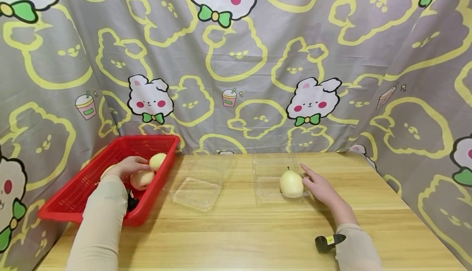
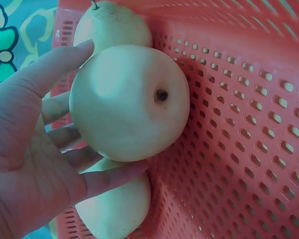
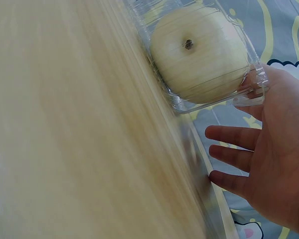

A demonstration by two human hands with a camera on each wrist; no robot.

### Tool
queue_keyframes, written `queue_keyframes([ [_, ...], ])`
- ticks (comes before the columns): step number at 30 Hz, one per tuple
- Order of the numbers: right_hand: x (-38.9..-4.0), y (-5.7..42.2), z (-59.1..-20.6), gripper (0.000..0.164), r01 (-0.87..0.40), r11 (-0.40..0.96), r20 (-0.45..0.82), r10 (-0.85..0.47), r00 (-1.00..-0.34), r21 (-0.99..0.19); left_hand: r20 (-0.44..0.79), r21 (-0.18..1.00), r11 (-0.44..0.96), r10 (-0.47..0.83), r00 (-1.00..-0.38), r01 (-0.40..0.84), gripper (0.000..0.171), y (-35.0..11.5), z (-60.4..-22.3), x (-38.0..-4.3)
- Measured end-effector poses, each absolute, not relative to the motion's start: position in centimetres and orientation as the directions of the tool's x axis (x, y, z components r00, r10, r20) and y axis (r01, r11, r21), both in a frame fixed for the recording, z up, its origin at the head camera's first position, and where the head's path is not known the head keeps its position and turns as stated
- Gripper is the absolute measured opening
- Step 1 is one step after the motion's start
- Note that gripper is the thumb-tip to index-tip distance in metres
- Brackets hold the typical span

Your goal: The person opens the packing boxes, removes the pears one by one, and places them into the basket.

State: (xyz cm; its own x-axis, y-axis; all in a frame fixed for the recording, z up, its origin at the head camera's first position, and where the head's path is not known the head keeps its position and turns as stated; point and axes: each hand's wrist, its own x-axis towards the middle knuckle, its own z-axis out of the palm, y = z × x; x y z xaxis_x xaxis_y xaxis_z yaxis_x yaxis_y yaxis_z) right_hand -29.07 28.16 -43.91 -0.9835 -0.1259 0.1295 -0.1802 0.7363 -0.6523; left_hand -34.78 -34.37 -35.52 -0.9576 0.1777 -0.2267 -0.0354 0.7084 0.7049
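Observation:
In the head view, my left hand (image 1: 127, 168) reaches into a red plastic basket (image 1: 48, 213) over a pale yellow pear (image 1: 141, 179). The left wrist view shows its thumb and fingers spread around this pear (image 2: 129, 104); some fingers pass behind it, so their contact is hidden. Further pears lie above (image 2: 114, 27) and below (image 2: 117, 204) it. My right hand (image 1: 322, 187) touches the right side of a clear plastic box (image 1: 263, 185), which holds one pear (image 1: 292, 184). Three of its fingers extend straight in the right wrist view, while its thumb (image 3: 249, 84) lies against the box corner.
A second clear plastic box (image 1: 197, 191) stands with its lid raised between the basket and the pear's box. Everything rests on a wooden table (image 1: 228, 238). A grey patterned curtain (image 1: 250, 91) hangs along the back and sides. Something black (image 1: 131, 201) shows beside my left wrist.

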Motion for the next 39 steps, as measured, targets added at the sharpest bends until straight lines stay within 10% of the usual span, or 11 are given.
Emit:
queue_keyframes([
  [39,-29.1,28.1,-43.8,0.060,-0.169,0.746,0.116,-0.123,-0.986,-0.644,0.003,0.610,0.787,-0.116,-0.993,-0.090,0.069,-35.6,-34.4,-34.9],
])
